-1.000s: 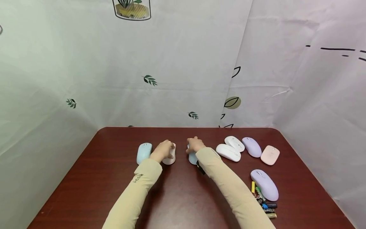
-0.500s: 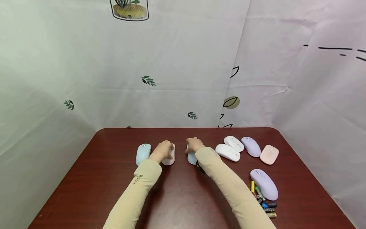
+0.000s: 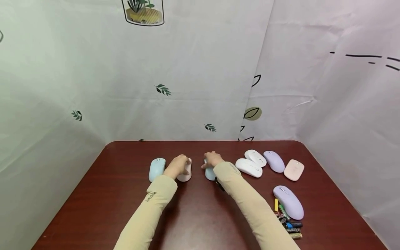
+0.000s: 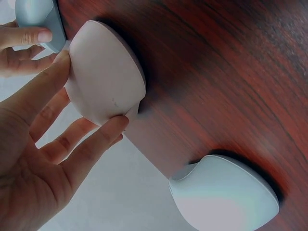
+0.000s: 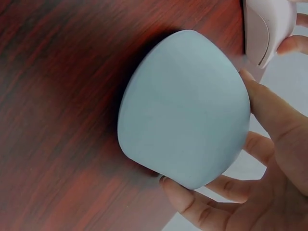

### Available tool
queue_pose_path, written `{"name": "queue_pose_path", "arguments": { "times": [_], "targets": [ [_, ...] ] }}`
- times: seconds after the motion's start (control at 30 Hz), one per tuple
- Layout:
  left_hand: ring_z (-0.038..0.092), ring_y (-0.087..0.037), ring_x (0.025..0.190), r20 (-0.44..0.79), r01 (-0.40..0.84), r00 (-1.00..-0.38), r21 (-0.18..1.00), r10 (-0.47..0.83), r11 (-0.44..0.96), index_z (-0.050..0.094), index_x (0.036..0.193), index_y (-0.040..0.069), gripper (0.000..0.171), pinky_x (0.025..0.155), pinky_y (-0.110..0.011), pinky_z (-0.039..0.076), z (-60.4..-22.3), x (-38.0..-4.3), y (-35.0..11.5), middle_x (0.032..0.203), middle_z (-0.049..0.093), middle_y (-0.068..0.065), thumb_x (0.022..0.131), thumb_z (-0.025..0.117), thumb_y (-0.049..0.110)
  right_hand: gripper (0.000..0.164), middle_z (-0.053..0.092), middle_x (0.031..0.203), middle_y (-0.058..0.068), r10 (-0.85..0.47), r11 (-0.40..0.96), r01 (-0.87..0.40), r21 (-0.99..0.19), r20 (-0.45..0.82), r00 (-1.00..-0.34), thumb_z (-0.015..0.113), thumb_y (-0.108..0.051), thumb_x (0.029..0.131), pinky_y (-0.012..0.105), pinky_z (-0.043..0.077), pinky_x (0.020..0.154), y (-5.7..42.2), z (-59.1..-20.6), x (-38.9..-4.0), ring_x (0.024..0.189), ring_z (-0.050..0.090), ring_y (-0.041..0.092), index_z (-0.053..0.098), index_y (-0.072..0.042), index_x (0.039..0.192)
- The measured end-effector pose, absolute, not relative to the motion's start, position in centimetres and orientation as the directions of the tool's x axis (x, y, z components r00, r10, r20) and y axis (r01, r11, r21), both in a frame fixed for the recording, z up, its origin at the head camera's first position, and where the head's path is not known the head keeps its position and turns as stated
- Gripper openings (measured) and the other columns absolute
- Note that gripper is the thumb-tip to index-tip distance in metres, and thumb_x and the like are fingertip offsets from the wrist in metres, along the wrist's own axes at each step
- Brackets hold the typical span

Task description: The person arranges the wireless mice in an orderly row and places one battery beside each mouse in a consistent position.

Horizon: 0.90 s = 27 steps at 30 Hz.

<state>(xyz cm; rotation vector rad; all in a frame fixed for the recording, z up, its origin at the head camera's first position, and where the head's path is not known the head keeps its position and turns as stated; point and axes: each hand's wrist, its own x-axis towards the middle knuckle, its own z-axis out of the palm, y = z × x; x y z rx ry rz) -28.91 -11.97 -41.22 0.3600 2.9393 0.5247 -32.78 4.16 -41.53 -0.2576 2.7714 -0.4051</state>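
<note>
On the dark red table, my left hand grips a pale pink computer mouse by its sides, thumb on one edge and fingers on the other. Just right of it, my right hand holds a light blue computer mouse in the same sideways way, fingertips at its edges. Both held mice are partly covered by the hands in the head view. A second light blue mouse lies to the left of my left hand, and shows at the bottom of the left wrist view.
At the right lie two white mice side by side, a lilac mouse and a pink mouse. Nearer, another lilac mouse lies against several batteries. A white printed cloth hangs behind the table.
The head view has shifted slightly. Both hands stay on their mice with no visible movement across the table.
</note>
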Motion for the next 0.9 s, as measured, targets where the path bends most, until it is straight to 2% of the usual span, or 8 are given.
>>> {"name": "queue_pose_path", "arguments": {
  "times": [0.3, 0.6, 0.77, 0.9],
  "targets": [
    [0.056, -0.033, 0.111, -0.09, 0.224, -0.959, 0.346, 0.27, 0.911, 0.067, 0.11, 0.001, 0.04, 0.091, -0.039, 0.048, -41.0, -28.9, -11.9, 0.116, 0.06, -0.017, 0.072, 0.08, 0.007, 0.054, 0.049, 0.128, 0.019, -0.211, 0.956, -0.131, -0.262, -0.306, -0.928, 0.069, -0.028, 0.086, 0.043, 0.045, 0.091, 4.0, -42.0, -33.3, 0.113, 0.049, 0.038, 0.051, -0.009, 0.133],
    [0.056, -0.032, 0.111, -0.083, 0.234, -0.958, 0.336, 0.276, 0.913, 0.067, 0.111, 0.001, 0.04, 0.091, -0.039, 0.048, -41.2, -28.8, -11.8, 0.116, 0.061, -0.017, 0.074, 0.079, 0.008, 0.052, 0.048, 0.133, 0.018, -0.214, 0.948, -0.118, -0.297, -0.318, -0.923, 0.067, -0.03, 0.087, 0.046, 0.042, 0.096, 4.6, -41.9, -33.1, 0.121, 0.046, 0.039, 0.052, -0.012, 0.133],
    [0.057, -0.032, 0.11, -0.078, 0.234, -0.958, 0.334, 0.275, 0.913, 0.067, 0.11, 0.002, 0.039, 0.089, -0.039, 0.049, -41.3, -28.7, -11.7, 0.115, 0.06, -0.017, 0.074, 0.079, 0.009, 0.058, 0.046, 0.14, 0.016, -0.26, 0.948, -0.164, -0.272, -0.368, -0.893, 0.064, -0.041, 0.087, 0.047, 0.039, 0.101, 4.9, -43.4, -34.7, 0.128, 0.043, 0.036, 0.049, -0.014, 0.137],
    [0.058, -0.032, 0.108, -0.069, 0.23, -0.961, 0.328, 0.266, 0.916, 0.067, 0.11, 0.002, 0.039, 0.088, -0.039, 0.05, -41.2, -28.6, -11.8, 0.114, 0.06, -0.017, 0.074, 0.079, 0.008, 0.072, 0.041, 0.144, 0.019, -0.301, 0.934, -0.193, -0.3, -0.371, -0.879, 0.062, -0.058, 0.081, 0.048, 0.042, 0.096, 5.7, -46.8, -37.8, 0.128, 0.043, 0.037, 0.043, -0.023, 0.141]
  ]
}}
